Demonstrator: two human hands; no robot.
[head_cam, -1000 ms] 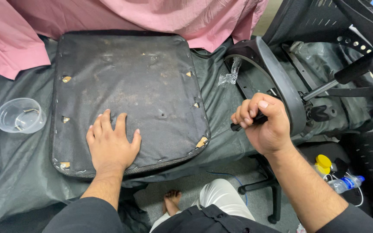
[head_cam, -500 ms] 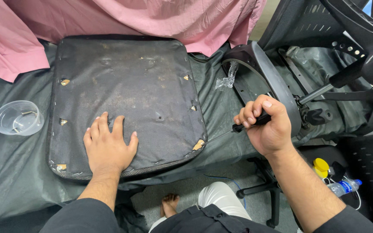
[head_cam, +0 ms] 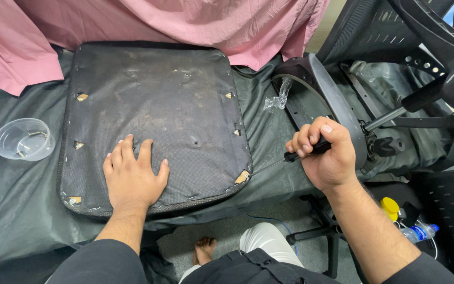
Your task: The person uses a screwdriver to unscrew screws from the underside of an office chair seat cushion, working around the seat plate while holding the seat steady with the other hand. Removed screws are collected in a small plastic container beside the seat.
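A worn black chair seat cushion (head_cam: 164, 105) lies upside down on a table draped in dark grey cloth (head_cam: 17, 221). My left hand (head_cam: 132, 176) rests flat on the cushion's near edge, fingers spread. My right hand (head_cam: 324, 155) is closed around the black handle of a screwdriver (head_cam: 290, 156). Its thin shaft points left, with the tip at the cushion's near right corner (head_cam: 243, 177), where torn fabric shows wood.
A clear plastic cup (head_cam: 23, 139) holding a few screws stands at the left. Pink cloth (head_cam: 174, 23) hangs behind the cushion. Black chair parts (head_cam: 337, 105) and a chair back (head_cam: 379, 31) lie to the right. Bottles (head_cam: 413, 229) sit on the floor.
My right hand has shifted slightly left, bringing the screwdriver tip to the cushion's near right corner. My left hand stays flat on the cushion.
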